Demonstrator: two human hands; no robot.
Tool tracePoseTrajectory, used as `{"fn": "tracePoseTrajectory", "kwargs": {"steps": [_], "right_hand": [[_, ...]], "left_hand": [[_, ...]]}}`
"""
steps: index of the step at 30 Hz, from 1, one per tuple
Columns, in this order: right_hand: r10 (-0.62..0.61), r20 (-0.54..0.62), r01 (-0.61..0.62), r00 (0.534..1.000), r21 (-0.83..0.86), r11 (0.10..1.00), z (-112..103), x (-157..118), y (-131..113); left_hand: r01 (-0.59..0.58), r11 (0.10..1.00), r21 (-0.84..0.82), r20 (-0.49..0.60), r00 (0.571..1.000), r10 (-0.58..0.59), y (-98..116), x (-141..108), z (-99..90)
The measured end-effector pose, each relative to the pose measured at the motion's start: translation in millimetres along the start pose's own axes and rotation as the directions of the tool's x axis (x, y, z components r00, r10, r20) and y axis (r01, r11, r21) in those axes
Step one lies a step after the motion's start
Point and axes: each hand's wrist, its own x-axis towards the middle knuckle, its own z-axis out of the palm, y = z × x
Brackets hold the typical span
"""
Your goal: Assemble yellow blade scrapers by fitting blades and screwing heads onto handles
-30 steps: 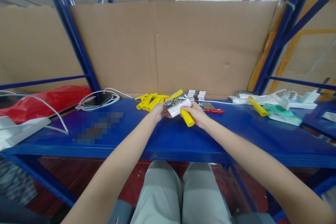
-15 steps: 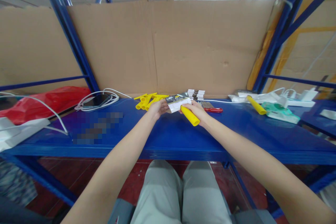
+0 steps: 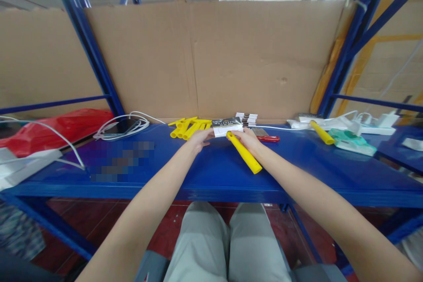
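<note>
While the smooth yellow tube (image 3: 246,155) slants out, pinched near its far end by the right hand (image 3: 248,140), the left hand (image 3: 200,138), fingers loosely parted, borders the flat, printed card (image 3: 228,128) just beyond the tube, before creased cardboard (image 3: 257,57).

Looks like smooth plastic in the yellow tube (image 3: 246,155) within the grip, printed paper on the card (image 3: 228,130) there; gleams like glossy painted metal across the table (image 3: 208,172) beneath, turns matt in the cardboard panel (image 3: 251,61) beyond.
</note>
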Motion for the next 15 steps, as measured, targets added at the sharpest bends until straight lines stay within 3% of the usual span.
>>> {"fn": "tracePoseTrajectory", "kwargs": {"steps": [3, 7, 11, 15], "right_hand": [[-0.011, -0.057, 0.007, 0.998, -0.058, 0.998, -3.0, 3.3, 2.4], [-0.034, -0.035, 0.031, 0.999, -0.079, 0.996, -5.2, 6.2, 4.6], [-0.027, -0.075, 0.020, 0.997, -0.090, 0.996, -6.0, 7.0, 5.2], [-0.023, -0.042, 0.021, 0.999, -0.053, 0.998, -5.8, 4.8, 3.4]], "left_hand": [[-0.007, 1.000, -0.014, 0.013, 1.000, 0.007, 0.0, 0.2, 0.4], [0.018, 0.997, -0.074, 0.008, 1.000, -0.018, -0.3, 2.1, 0.3], [0.091, 0.980, -0.175, 0.097, 0.992, -0.075, 2.1, 0.1, 1.1], [0.111, 0.954, -0.279, 0.154, 0.986, -0.070, 6.1, -4.8, 2.7]]}}
